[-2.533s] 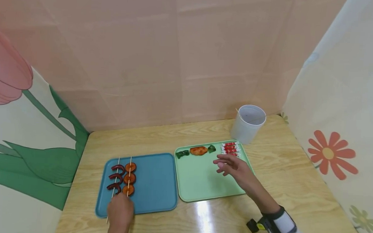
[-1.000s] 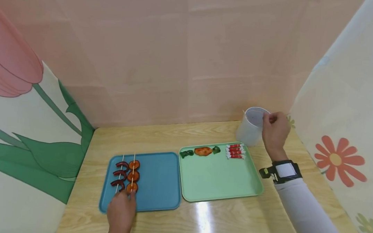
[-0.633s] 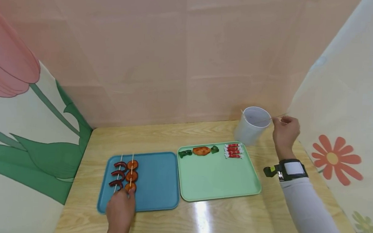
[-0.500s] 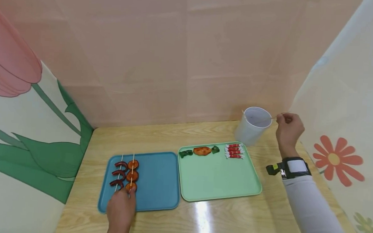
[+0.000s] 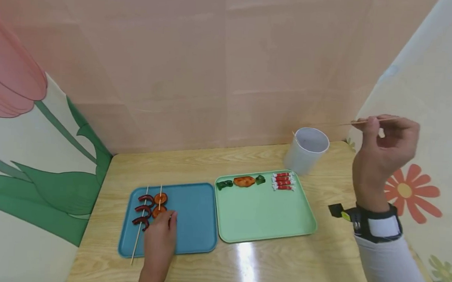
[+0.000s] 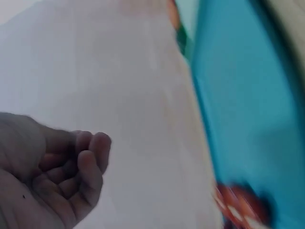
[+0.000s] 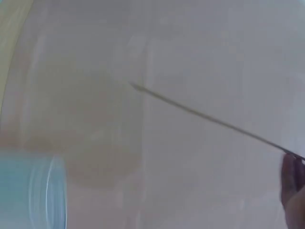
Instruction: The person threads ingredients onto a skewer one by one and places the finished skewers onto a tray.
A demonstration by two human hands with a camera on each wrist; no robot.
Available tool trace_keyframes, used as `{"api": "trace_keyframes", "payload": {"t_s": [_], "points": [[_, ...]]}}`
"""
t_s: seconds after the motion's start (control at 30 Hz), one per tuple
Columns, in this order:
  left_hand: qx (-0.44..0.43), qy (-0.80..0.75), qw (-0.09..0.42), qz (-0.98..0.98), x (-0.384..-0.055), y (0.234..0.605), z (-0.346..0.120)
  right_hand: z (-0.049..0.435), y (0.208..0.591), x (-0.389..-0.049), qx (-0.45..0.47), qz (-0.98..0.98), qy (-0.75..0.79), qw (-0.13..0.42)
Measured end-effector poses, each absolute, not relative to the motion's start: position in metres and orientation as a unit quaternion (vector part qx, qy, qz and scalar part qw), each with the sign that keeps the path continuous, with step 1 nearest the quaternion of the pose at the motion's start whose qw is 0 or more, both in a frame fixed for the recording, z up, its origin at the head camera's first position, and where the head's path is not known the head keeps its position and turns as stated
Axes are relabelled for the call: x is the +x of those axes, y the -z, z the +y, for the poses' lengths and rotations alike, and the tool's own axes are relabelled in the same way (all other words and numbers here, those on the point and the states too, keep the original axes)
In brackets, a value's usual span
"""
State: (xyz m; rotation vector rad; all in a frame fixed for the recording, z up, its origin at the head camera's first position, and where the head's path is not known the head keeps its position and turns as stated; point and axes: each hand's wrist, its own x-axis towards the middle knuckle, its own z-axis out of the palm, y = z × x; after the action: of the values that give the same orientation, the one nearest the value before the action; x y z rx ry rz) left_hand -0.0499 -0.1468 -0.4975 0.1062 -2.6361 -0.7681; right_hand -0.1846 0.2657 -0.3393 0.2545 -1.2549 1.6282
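My right hand [image 5: 386, 144], raised right of the white bucket [image 5: 304, 159], pinches a thin wooden skewer [image 7: 205, 116] between thumb and fingers; its pointed tip extends leftward. Over the front of the blue tray [image 5: 194, 219] is my left hand [image 5: 160, 239], fingers loosely curled with nothing between them in the left wrist view. It hides the lower part of a stick of round orange-brown slices [image 5: 160, 198]. Beside that lies a stick of curled dark-red sausage pieces [image 5: 144, 210], its lower end reaching past the tray's front rim.
A light-green tray [image 5: 262, 218] adjoins the blue one. Along its back lie an orange-brown food piece [image 5: 244, 181], green pieces [image 5: 224, 184], and several red-and-white sticks [image 5: 283, 181]. Another skewer [image 5: 295, 136] leans in the bucket. Printed cloth [image 5: 229, 74] hangs around the table.
My right hand has drawn a skewer out of the bucket and lifted it up and rightward. My left hand has shifted slightly up and right, uncovering the sausage stick's lower end.
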Motion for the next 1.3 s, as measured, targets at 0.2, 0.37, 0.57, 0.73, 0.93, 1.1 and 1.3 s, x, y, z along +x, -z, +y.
{"api": "trace_keyframes", "payload": {"t_s": [0.2, 0.37, 0.57, 0.73, 0.93, 1.1, 1.3], "points": [[-0.122, 0.349, 0.29, -0.883, -0.058, 0.484, -0.107, 0.217, 0.352, -0.145, 0.285, -0.613, -0.701, 0.226], [-0.196, 0.391, 0.255, -0.863, -0.06, 0.482, -0.084, 0.18, 0.377, -0.132, 0.322, -0.642, -0.692, 0.066], [-0.17, 0.479, 0.143, -0.849, -0.055, 0.485, -0.075, 0.158, 0.398, -0.13, 0.317, -0.631, -0.708, -0.013], [-0.106, 0.525, 0.074, -0.841, -0.054, 0.487, -0.079, 0.16, 0.422, -0.149, 0.249, -0.728, -0.638, -0.025], [-0.027, 0.554, 0.049, -0.831, -0.051, 0.494, -0.091, 0.172, 0.489, -0.196, 0.15, -0.932, -0.33, -0.007], [-0.041, 0.559, 0.054, -0.826, -0.046, 0.5, -0.099, 0.178, 0.544, -0.219, 0.111, -0.973, -0.202, 0.011], [-0.055, 0.554, 0.059, -0.829, -0.043, 0.503, -0.106, 0.177, 0.574, -0.234, 0.12, -0.979, -0.161, 0.018]]}}
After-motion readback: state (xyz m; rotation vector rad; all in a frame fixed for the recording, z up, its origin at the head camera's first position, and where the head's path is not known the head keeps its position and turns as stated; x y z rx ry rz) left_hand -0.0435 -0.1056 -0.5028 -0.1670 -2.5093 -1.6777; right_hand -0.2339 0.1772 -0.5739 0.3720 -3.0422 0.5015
